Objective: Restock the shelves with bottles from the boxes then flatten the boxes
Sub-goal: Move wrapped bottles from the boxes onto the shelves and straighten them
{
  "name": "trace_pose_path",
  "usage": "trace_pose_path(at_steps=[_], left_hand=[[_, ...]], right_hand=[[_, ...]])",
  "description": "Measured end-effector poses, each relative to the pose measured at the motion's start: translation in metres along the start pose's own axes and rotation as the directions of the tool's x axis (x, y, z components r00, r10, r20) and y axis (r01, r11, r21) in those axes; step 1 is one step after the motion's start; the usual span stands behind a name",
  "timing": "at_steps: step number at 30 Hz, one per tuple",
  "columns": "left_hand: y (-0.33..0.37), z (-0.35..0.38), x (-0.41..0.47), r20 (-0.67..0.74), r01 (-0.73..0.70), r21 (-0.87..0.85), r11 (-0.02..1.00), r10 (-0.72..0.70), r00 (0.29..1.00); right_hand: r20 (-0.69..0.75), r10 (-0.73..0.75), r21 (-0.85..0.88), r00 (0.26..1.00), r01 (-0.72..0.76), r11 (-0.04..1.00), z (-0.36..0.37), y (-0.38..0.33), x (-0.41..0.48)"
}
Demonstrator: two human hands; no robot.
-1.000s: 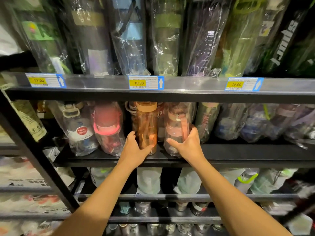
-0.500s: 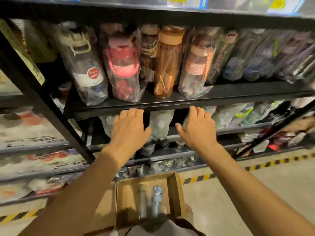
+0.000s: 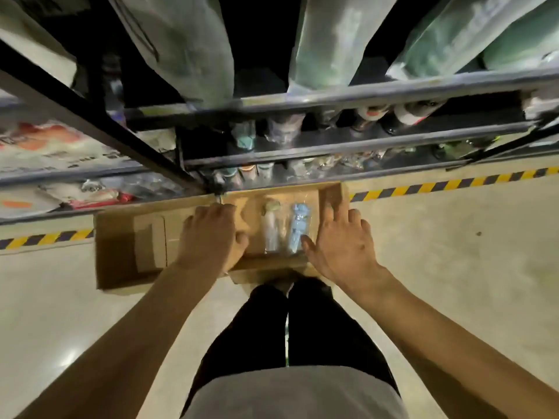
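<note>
An open cardboard box (image 3: 331, 193) lies on the floor at the foot of the shelves. Two plastic-wrapped bottles lie side by side in it: a clear one with a pale cap (image 3: 271, 228) and a light blue one (image 3: 298, 229). My left hand (image 3: 211, 237) hovers over the box's left part, fingers loosely bent, holding nothing. My right hand (image 3: 344, 246) is spread over the box's right side, its thumb close to the blue bottle. Whether either hand touches the box is unclear.
A second, flatter piece of cardboard (image 3: 130, 252) lies left of the box. Black metal shelves (image 3: 332, 99) with wrapped bottles fill the top. A yellow-black floor stripe (image 3: 453, 186) runs along the shelf base. My legs (image 3: 287, 328) stand just behind the box.
Both hands let go of the bottles on the middle shelf and dropped down to the box on the floor. The view tilted from the shelves down to the floor.
</note>
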State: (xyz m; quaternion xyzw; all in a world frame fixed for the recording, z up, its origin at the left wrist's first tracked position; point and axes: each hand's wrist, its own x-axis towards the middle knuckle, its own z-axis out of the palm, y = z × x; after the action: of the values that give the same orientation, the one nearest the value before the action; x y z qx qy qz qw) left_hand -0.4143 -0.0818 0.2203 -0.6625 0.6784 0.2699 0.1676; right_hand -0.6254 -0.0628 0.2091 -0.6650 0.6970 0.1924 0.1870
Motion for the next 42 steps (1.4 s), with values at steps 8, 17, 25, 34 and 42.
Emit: trace_pose_path(at_steps=[8,17,25,34,42], left_hand=[[0.002,0.185,0.107,0.209,0.003,-0.038,0.999,0.005,0.978],[0.000,0.389,0.277,0.285,0.110,-0.019,0.994,-0.100,0.953],[-0.009,0.526,0.383,0.304,0.458,-0.504,0.732,-0.346,0.888],[-0.024,0.579,0.422,0.215,0.475,-0.619,0.625,-0.447,0.868],[-0.044,0.530,0.371,0.243,0.479,-0.649,0.591,-0.435,0.867]], right_hand=[[0.214,-0.006,0.060,0.977,-0.007,0.998,0.184,0.010,0.097],[0.420,0.083,0.185,0.904,-0.175,0.967,0.377,0.019,0.235],[0.448,0.334,0.513,0.829,-0.545,0.663,0.529,0.016,0.335],[0.433,0.409,0.740,0.803,-0.576,0.348,0.593,0.018,0.367],[0.432,0.311,0.803,0.847,-0.518,0.295,0.542,0.033,0.322]])
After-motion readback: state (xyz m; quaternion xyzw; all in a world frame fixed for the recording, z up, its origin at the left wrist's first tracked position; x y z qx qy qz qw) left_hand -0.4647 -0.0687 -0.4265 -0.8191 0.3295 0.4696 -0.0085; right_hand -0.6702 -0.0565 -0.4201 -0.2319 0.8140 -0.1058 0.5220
